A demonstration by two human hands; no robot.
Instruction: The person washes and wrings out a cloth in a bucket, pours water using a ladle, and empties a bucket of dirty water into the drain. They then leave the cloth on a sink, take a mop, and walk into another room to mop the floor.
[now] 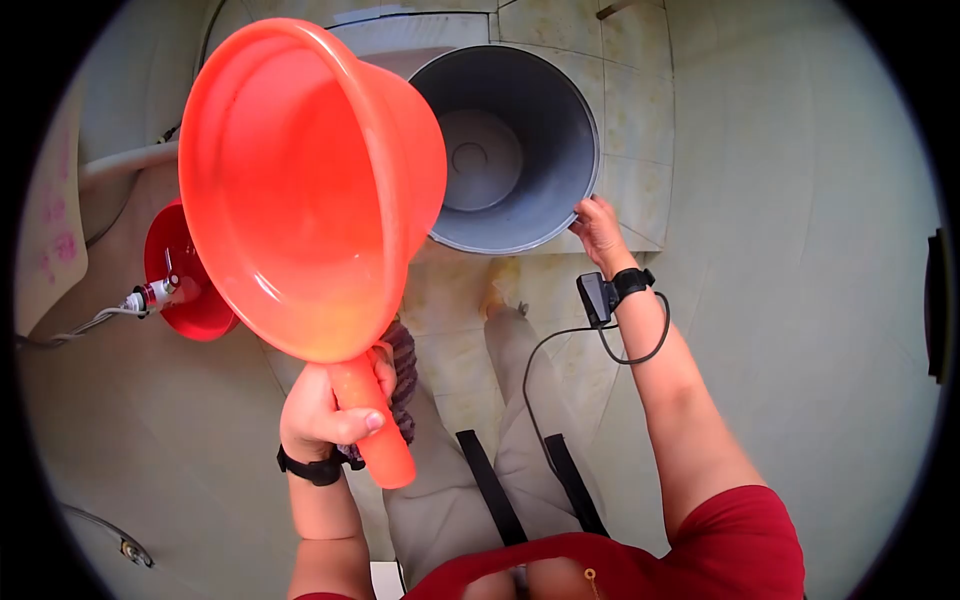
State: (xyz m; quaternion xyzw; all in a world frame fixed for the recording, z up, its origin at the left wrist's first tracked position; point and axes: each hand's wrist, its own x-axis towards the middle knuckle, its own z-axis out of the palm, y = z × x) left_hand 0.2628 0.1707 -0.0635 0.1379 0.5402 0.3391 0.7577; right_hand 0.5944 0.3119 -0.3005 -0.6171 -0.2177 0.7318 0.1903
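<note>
My left hand (335,400) is closed around the handle of a large orange-red plastic dipper (290,200). The dipper is raised close to the camera, its bowl turned sideways, and I see no contents in it. A dark purple-brown knitted cloth (402,375) hangs beside the handle at the same hand; how it is held is hidden. A grey bucket (560,150) stands ahead, its inside visible down to the bottom, though the dipper covers part of its left side. My right hand (598,228) grips the bucket's near right rim with curled fingers.
On the left is a red basin (205,315), partly behind the dipper, with a metal-and-white tap or valve (155,293) and hose in front of it. A pale pipe (130,163) runs along the left wall. Cream tiles (635,200) lie under the bucket.
</note>
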